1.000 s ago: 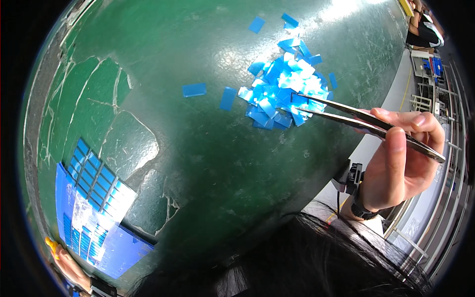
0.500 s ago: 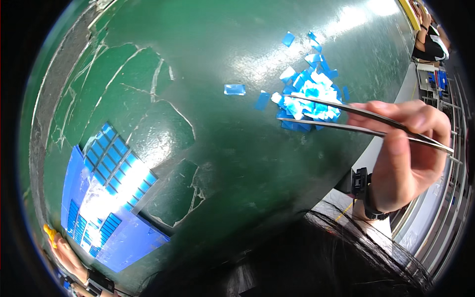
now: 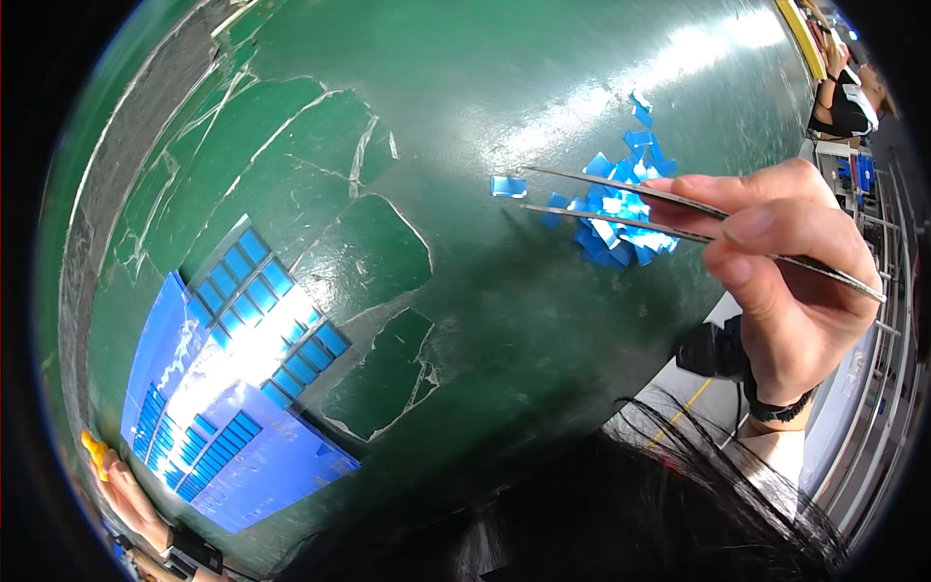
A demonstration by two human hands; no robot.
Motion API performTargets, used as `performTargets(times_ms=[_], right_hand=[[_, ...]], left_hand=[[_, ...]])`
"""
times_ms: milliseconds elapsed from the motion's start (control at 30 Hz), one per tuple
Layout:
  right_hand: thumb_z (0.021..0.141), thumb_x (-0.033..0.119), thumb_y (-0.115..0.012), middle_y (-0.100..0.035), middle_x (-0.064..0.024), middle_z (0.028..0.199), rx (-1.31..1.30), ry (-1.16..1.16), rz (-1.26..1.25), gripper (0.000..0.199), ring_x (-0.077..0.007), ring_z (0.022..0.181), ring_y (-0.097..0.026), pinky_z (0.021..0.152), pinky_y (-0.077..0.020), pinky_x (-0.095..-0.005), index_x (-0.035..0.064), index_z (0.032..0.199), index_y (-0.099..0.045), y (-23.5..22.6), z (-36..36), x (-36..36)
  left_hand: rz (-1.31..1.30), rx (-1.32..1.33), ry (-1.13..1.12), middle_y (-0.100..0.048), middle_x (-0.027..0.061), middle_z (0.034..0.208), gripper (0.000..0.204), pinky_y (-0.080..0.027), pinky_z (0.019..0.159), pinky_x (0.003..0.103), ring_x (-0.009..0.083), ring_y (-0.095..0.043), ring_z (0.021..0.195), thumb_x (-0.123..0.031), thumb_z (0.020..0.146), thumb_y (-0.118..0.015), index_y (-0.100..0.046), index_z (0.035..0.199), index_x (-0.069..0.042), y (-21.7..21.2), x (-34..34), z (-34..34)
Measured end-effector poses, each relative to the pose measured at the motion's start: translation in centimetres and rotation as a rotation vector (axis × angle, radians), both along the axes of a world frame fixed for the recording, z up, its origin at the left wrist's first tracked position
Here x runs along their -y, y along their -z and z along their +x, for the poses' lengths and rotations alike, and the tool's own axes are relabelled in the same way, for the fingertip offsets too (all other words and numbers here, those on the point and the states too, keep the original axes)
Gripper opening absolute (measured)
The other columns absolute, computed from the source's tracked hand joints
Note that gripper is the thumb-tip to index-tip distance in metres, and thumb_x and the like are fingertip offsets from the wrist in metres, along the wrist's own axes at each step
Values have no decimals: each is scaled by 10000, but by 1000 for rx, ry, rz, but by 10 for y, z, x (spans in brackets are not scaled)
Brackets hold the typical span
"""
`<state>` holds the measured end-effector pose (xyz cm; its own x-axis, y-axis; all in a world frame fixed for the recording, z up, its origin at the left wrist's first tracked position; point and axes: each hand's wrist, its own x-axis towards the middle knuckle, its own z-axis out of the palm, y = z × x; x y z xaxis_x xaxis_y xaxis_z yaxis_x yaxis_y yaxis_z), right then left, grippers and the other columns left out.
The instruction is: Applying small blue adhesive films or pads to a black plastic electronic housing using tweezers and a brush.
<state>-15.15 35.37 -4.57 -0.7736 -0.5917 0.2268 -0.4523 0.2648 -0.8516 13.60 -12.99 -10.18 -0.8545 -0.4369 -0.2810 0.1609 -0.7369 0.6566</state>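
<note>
My right hand point(image 3: 795, 252) holds long metal tweezers point(image 3: 630, 192) between thumb and fingers. Their tips stand apart, close to the right end of a single small blue rectangle point(image 3: 508, 186) lying on the green table. Under and behind the tweezers is a loose heap of similar shiny blue pieces point(image 3: 611, 238). At the far lower left, my left hand point(image 3: 134, 500) rests by the table's edge with fingers stretched out. Something yellow point(image 3: 94, 454) is on its fingertips, perhaps finger covers. Near it lies a blue sheet point(image 3: 281, 475) bearing rows of small blue rectangles point(image 3: 310, 361), partly washed out by glare.
The green table point(image 3: 465, 320) has a cracked, peeling surface film point(image 3: 388, 204) on its left half. A person point(image 3: 844, 97) sits beyond the upper right edge, near a yellow bar point(image 3: 801, 39). Metal racks point(image 3: 892, 262) stand at the far right. Dark hair point(image 3: 562, 514) covers the bottom.
The view has shifted, so the table's things sit further right. The tweezers' tips have come from over the heap to beside the single blue rectangle. My left hand is about the same.
</note>
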Motion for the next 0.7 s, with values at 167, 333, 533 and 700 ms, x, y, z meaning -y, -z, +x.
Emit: performTargets(times_ms=[167,333,533,700], right_hand=[[637,-61,-484,-480,-183,736,-26,-29,111,93,-299,702,-517,619,-458,-373,-35,725,-470,-4,-4,4],[631,-41,-505,-483,-167,704,-60,-63,160,86,-280,686,-524,594,-467,-358,-31,713,-481,-3,-6,2],[621,-47,-502,-481,-160,688,-43,-24,212,147,-263,662,-526,567,-469,-350,-19,764,-485,-5,-7,0],[626,-53,-497,-483,-162,697,-80,-32,173,155,-257,657,-526,559,-474,-335,-21,777,-483,-4,-9,-1]], left_hand=[[-35,55,-136,-302,65,739,304,-321,711,256,130,-327,708,-126,809,-234,-232,1096,-24,1,-2,2],[-44,14,-87,-286,53,723,303,-295,675,228,122,-299,671,-121,811,-229,-232,1099,-27,0,0,1],[-374,337,-288,-292,57,734,308,-308,700,239,122,-311,685,-127,812,-225,-223,1104,-28,1,4,10],[-522,439,-298,-298,63,742,310,-319,739,257,127,-326,700,-126,812,-224,-217,1104,-23,-1,0,8]])
